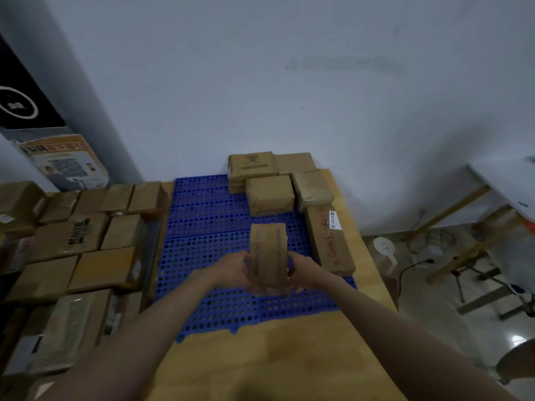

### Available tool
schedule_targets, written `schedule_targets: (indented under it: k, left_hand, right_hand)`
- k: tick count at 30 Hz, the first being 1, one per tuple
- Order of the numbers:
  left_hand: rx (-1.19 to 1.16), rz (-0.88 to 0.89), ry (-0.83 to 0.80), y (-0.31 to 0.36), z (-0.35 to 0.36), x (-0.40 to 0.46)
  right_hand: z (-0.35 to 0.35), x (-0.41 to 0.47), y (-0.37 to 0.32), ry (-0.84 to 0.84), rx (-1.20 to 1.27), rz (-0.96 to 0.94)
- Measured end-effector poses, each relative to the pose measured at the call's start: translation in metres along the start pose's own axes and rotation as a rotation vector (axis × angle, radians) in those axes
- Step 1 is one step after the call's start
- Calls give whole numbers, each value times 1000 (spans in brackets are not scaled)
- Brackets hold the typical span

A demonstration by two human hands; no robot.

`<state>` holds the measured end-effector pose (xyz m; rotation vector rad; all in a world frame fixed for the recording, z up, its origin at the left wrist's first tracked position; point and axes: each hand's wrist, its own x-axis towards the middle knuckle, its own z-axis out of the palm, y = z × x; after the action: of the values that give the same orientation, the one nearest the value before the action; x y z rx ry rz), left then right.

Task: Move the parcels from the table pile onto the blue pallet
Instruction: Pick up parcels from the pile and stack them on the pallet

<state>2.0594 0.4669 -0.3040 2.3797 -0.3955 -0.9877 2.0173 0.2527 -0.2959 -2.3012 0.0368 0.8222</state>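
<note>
One blue pallet [208, 215] at centre frame carries five parcels [269, 192]; a sixth parcel [267, 256] sits between two hands [231, 270].

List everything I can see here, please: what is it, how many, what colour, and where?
Held parcel: one, brown, taped, over the pallet's middle.
Blue pallet: one, on the wooden table.
Stacked parcels: about five, brown, pallet's far right corner.
Long parcel: one, brown, pallet's right edge.
Parcel pile: many, brown, left.
Poster: one, orange-white, far left.
Left hand, right hand: gripping the held parcel's sides.
</note>
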Motion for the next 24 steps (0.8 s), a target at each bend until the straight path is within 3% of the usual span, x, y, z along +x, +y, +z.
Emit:
schedule_targets:
  k: [5,8,18,24]
  left_hand:
    - [-60,82,40,44,16,42]
    - [-118,39,110,44,19,63]
    - [171,-115,123,25,20,80]
    - [138,-226,94,16,17,73]
  right_hand:
    - [-21,37,21,-13,22,-20]
    - [-26,59,31,-45,-3,16]
    - [-28,88,63,-67,151,76]
    - [-17,85,62,-68,56,96]
